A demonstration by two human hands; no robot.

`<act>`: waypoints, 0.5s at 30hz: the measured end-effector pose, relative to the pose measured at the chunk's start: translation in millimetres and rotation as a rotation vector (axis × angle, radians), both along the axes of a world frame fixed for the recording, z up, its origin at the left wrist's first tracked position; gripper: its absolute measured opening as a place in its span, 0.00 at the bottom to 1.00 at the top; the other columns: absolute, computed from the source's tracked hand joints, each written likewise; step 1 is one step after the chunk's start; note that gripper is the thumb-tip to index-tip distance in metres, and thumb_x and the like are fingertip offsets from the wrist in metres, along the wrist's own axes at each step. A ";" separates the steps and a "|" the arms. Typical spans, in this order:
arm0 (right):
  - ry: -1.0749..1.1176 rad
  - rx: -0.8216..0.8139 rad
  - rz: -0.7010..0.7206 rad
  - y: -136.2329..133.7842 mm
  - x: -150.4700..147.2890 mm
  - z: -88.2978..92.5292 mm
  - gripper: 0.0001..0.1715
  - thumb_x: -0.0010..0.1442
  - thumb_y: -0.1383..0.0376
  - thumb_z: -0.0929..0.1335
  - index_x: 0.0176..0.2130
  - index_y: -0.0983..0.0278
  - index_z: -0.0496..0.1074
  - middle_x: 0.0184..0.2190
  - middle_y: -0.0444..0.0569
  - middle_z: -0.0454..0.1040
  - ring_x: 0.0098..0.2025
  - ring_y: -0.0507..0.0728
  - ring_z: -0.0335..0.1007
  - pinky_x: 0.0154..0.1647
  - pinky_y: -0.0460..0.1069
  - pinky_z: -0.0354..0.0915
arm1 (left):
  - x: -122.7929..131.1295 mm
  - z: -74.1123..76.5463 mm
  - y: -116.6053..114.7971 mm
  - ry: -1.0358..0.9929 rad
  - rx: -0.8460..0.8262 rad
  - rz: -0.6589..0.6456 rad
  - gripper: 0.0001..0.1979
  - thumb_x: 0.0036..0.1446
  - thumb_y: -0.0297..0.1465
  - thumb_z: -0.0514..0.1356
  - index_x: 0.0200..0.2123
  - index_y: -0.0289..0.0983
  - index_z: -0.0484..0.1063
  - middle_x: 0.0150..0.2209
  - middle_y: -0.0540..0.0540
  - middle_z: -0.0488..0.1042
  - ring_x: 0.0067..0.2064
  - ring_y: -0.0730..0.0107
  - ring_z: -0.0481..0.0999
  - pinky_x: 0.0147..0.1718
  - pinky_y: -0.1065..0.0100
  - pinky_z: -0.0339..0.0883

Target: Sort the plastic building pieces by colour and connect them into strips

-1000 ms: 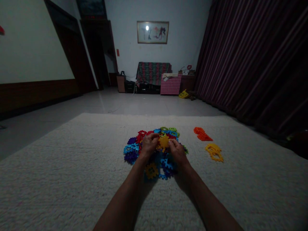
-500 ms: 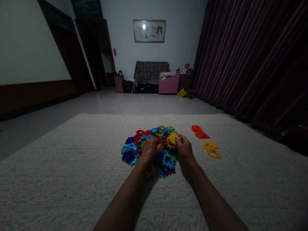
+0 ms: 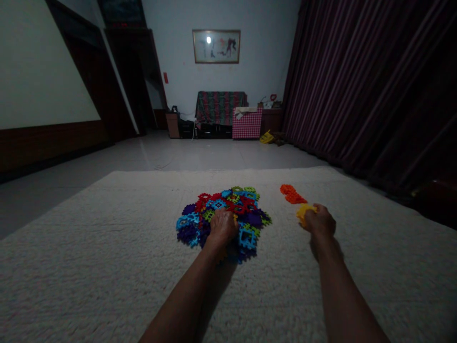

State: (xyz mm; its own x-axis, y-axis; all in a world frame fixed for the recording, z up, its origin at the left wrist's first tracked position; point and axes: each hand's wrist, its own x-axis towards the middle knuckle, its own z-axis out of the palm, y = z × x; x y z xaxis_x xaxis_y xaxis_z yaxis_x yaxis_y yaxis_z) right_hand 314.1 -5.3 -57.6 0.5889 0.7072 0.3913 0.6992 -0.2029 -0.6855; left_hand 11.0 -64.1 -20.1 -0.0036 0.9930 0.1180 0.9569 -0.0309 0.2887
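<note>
A heap of toothed plastic building pieces in blue, purple, red and green lies on the pale rug. My left hand rests on the near middle of it with fingers curled down; a bit of yellow shows at its fingertips, but what they grip is hidden. Well to the right, my right hand pinches a yellow toothed building piece low over the rug. The hand and this piece cover the spot where other yellow pieces lay. Just beyond are orange building pieces in a small cluster.
The pale rug spreads under everything, with a tiled floor behind it. Against the far wall stand a cloth-covered cabinet and a red-checked cloth. Dark purple curtains hang along the right side.
My right hand has moved right from the heap, carrying the yellow building piece to the spot by the orange ones. My left hand stays at the heap. The view has shifted slightly.
</note>
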 end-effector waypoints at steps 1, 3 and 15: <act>-0.026 -0.020 -0.087 -1.2 0.6 1.5 0.31 0.51 0.61 0.64 0.53 0.68 0.71 0.43 0.66 0.73 0.43 0.70 0.72 0.43 0.65 0.66 | -0.9 1.1 0.3 -0.001 0.001 -0.003 0.14 0.57 0.32 0.55 0.39 0.35 0.80 0.45 0.34 0.76 0.51 0.51 0.72 0.45 0.62 0.66; -0.060 0.016 -0.162 -2.4 -5.6 7.9 0.33 0.50 0.61 0.65 0.55 0.68 0.70 0.50 0.69 0.70 0.50 0.73 0.68 0.48 0.67 0.64 | -3.0 4.7 1.3 -0.010 0.004 -0.003 0.14 0.56 0.31 0.55 0.36 0.35 0.80 0.43 0.35 0.77 0.47 0.54 0.74 0.42 0.64 0.66; 0.217 0.123 0.929 -13.8 -141.4 22.9 0.22 0.49 0.58 0.67 0.43 0.61 0.75 0.44 0.51 0.78 0.43 0.59 0.75 0.45 0.54 0.71 | -12.2 18.8 13.1 -0.478 0.088 -0.089 0.17 0.54 0.35 0.55 0.16 0.35 0.69 0.16 0.52 0.59 0.23 0.74 0.62 0.24 0.70 0.49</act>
State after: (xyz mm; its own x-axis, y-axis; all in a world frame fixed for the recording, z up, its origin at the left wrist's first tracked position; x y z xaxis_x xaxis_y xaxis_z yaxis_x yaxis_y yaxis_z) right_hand 172.7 -19.1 -34.6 -0.1178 0.8890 0.4424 0.3997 0.4503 -0.7984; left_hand -1.2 -51.0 -1.2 0.0068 0.9782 0.2075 0.7102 -0.1508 0.6877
